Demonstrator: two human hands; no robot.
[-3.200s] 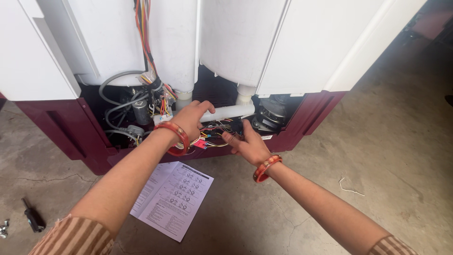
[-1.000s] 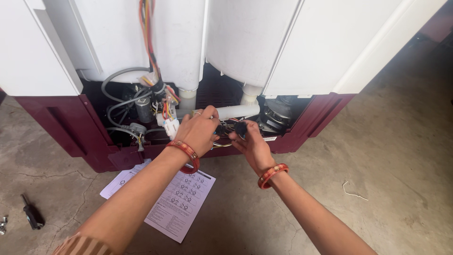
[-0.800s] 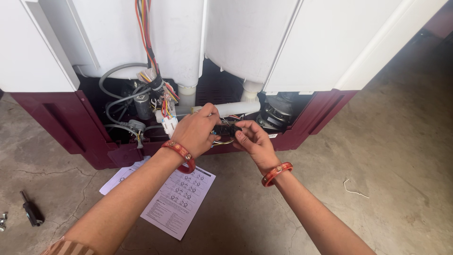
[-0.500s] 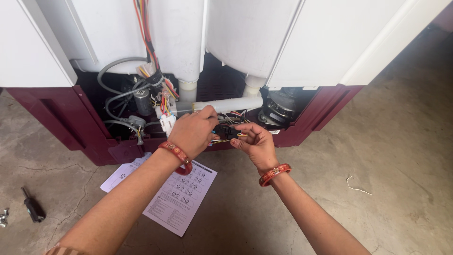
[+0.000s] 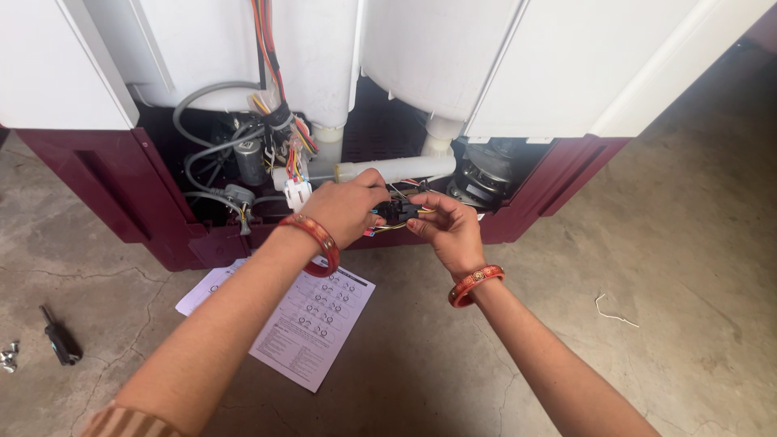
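A white and maroon washing machine (image 5: 97, 186) stands with its back panel off, showing tubs, grey hoses and coloured wires. In front of the opening, my left hand (image 5: 344, 209) and my right hand (image 5: 447, 229) both pinch a small black wire connector (image 5: 398, 212) with yellow and red leads. Each wrist wears an orange bangle. A white drain pipe (image 5: 396, 168) runs just behind the hands, and a dark motor (image 5: 484, 178) sits to the right of them.
A printed sheet of paper (image 5: 312, 324) lies on the concrete floor below my left arm. A black screwdriver (image 5: 58, 338) and some loose screws (image 5: 8, 356) lie at the far left. A bit of white wire (image 5: 611, 310) lies at the right.
Both hands drew back a little from the opening and came together on the black connector; the view shifted slightly upward and closer.
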